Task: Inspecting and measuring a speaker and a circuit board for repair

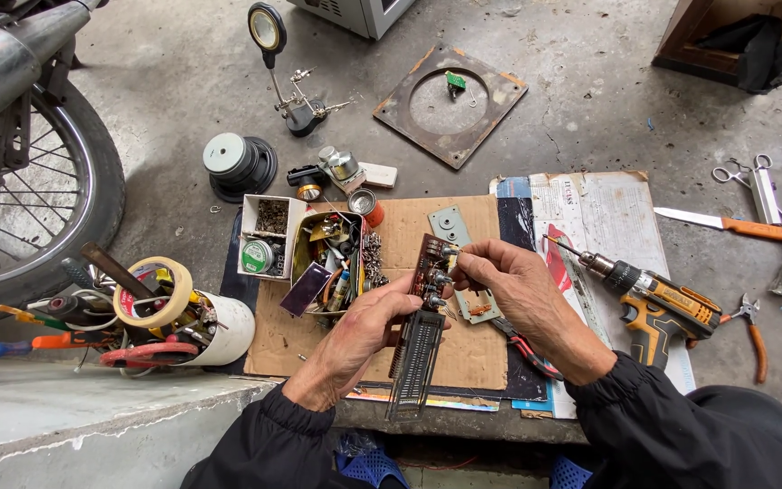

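Head view: in the middle of the frame, the left hand (359,330) is closed around the edge of a brown circuit board (427,272) w/ small round parts on it, holding it up over the cardboard sheet (463,349). A long dark ribbed piece (415,367) hangs from the board's lower end, toward the bottom of the frame. The right hand (522,290) pinches at the board's top, fingertips (463,263) on one of the small parts; can't tell if it holds a tiny tool. The board looks light, thin and stiff, prob. easy to crack, w/ little parts that could bend, so the bare edges seem the safest spot to grab, not the parts. Just behind the board lies a grey metal plate (454,226). Right of center lies a yellow drill (653,299). Left of center sit small boxes of bits (305,254), and at lower left a white cup of tools (219,330) w/ a tape roll (153,292). A motorbike wheel (38,199) fills the upper left.
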